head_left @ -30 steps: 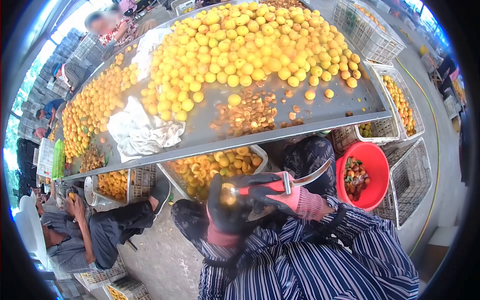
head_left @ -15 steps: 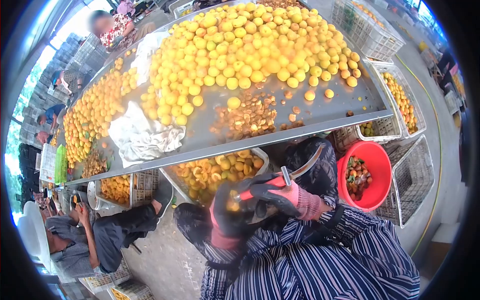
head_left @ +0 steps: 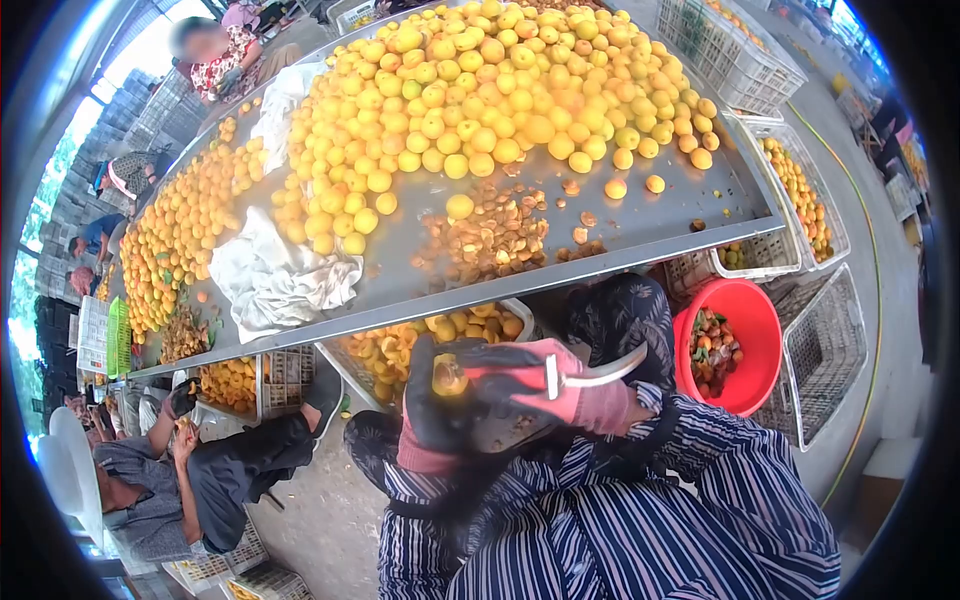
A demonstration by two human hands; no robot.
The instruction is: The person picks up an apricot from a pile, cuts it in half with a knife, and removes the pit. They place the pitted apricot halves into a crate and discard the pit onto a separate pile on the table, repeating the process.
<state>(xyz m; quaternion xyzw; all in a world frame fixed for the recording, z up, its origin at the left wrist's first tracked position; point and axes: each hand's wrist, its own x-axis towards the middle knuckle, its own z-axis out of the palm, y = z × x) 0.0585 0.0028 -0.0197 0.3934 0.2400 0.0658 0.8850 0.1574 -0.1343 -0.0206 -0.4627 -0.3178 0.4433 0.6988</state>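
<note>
My left hand (head_left: 428,410), in a black-coated glove with a pink cuff, is closed around a yellow apricot (head_left: 449,378). Beside it, my right hand (head_left: 525,378) grips a red-handled tool (head_left: 603,374) whose curved metal strip sticks out toward my right wrist. The tool's other end is close to the apricot, but whether it touches the fruit is hard to make out. Below both hands is a crate of apricot halves (head_left: 385,352), partly covered by them. Whole apricots (head_left: 470,90) lie heaped on the metal table (head_left: 400,290) in front.
Brown pits (head_left: 500,235) and a white cloth (head_left: 285,270) lie near the table's front edge. A red bucket (head_left: 762,345) with scraps stands at my right, beside a plastic crate (head_left: 825,345). A co-worker in a hat (head_left: 60,465) sits at the left.
Both hands have shifted slightly, and my right hand has turned, swinging the tool's curved strip from pointing up to pointing right. The apricot in my left hand now shows more clearly.
</note>
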